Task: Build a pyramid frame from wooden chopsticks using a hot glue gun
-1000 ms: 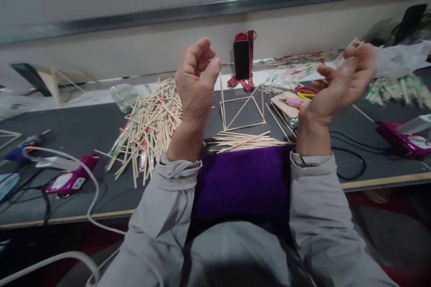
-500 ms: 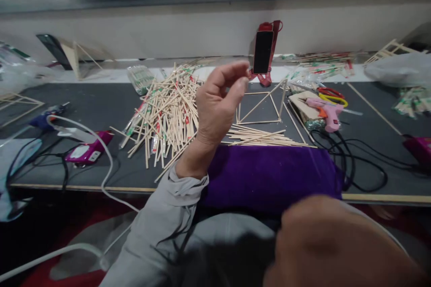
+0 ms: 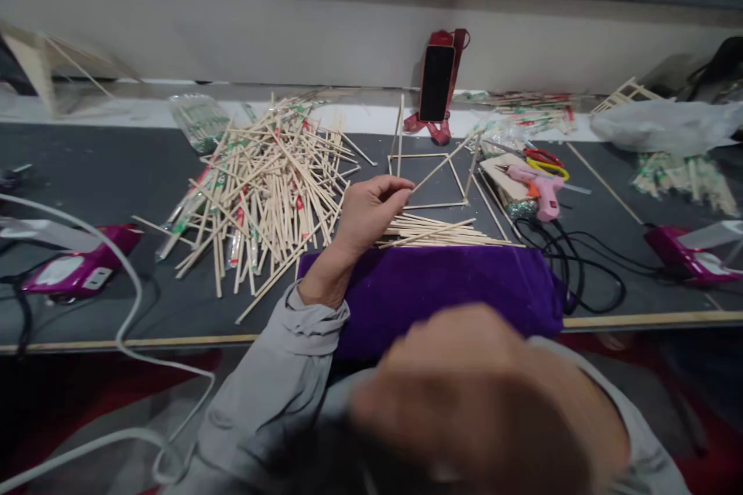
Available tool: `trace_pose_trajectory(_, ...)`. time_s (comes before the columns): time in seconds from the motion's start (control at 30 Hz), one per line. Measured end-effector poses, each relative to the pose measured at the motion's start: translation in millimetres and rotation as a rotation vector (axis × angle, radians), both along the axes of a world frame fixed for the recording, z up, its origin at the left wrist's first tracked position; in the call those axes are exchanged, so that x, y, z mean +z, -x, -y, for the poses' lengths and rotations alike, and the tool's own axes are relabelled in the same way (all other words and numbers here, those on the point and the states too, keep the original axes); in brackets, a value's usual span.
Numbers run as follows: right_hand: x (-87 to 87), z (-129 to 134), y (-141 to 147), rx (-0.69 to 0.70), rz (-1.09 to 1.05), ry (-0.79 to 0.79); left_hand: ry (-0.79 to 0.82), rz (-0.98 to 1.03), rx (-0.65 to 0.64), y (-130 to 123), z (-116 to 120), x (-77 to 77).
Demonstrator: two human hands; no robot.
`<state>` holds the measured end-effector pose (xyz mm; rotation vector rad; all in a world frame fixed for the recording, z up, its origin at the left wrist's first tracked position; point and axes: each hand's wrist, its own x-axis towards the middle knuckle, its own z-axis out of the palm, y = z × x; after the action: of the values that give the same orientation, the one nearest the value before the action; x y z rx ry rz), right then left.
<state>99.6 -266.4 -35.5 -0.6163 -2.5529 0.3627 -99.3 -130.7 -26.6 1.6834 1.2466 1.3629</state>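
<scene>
My left hand (image 3: 371, 215) is over the near left corner of a small frame of wooden sticks (image 3: 435, 206), thumb and fingertips pinched together. The fingertips cover the lower end of the frame's slanted stick; whether they grip it or something tiny is hidden. Thin sticks stand up from the frame at its back left and right. Close to the camera, my right hand (image 3: 464, 379) is smeared by motion, above the lap and the front of a purple cloth (image 3: 441, 278). Its fingers cannot be made out. Several loose sticks (image 3: 433, 230) lie between cloth and frame.
A big heap of wooden sticks (image 3: 279, 193) spreads on the left. To the right lie a pink glue gun (image 3: 546, 189), yellow-and-red-handled scissors (image 3: 546, 161) and black cables (image 3: 580, 278). A phone (image 3: 437, 83) leans upright at the back. Magenta power strips (image 3: 87, 267) sit at both sides.
My left hand has come down to the frame's near left corner, its fingertips closing together. The blurred right hand has moved left. The camera view has shifted right.
</scene>
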Motion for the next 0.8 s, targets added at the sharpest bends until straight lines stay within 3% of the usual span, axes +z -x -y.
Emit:
trace_pose_trajectory(0.07, 35.4, -35, 2, -0.203, 0.250, -0.049, 0.025, 0.055, -0.008, 2, -1, 3.3)
trace_pose_trajectory(0.1, 48.5, -54, 0, -0.400, 0.391, -0.081, 0.035, 0.091, -0.011, 3, -1, 4.6)
trace_pose_trajectory(0.13, 56.5, -73, -2, -0.583, 0.510, -0.112, 0.045, 0.124, -0.011, 4, -2, 5.5)
trace_pose_trajectory(0.2, 56.8, -103, -9, -0.692, 0.694, -0.074, 0.060, 0.179, 0.003, 6, -5, 6.3)
trace_pose_trajectory(0.3, 34.9, -127, -18, -0.657, 0.806, -0.003, 0.082, 0.227, 0.036, 10, -8, 5.3)
trace_pose_trajectory(0.4, 18.4, -131, -20, -0.620, 0.847, 0.024, 0.095, 0.245, 0.059, 11, -11, 4.2)
trace_pose_trajectory(0.8, 17.8, -130, -25, -0.582, 0.748, 0.023, 0.101, 0.220, 0.052, 12, -10, 3.5)
